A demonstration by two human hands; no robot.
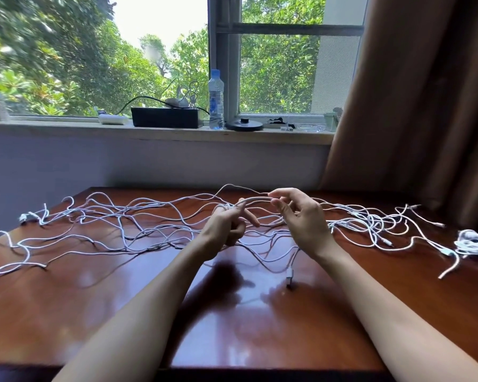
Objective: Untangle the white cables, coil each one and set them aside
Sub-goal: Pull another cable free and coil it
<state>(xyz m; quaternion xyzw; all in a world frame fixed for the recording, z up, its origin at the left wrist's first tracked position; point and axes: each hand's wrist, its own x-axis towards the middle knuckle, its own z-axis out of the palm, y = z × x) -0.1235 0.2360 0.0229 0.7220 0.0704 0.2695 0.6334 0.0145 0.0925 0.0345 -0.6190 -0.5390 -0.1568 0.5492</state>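
Several white cables (pixel 127 224) lie tangled across the far half of a glossy brown table (pixel 232 321). Both my hands are raised over the middle of the tangle. My left hand (pixel 226 227) grips one end of a short arc of cable (pixel 255 199) between thumb and fingers. My right hand (pixel 298 216) pinches the other end of that arc at its fingertips. A USB plug (pixel 289 277) dangles from a cable below my right wrist. A coiled bundle of white cable (pixel 475 244) lies at the table's right edge.
A windowsill behind the table holds a black box (pixel 164 117), a water bottle (pixel 215 100) and a round black base (pixel 244 124). A brown curtain (pixel 425 106) hangs at the right. The table's near half shows bare wood.
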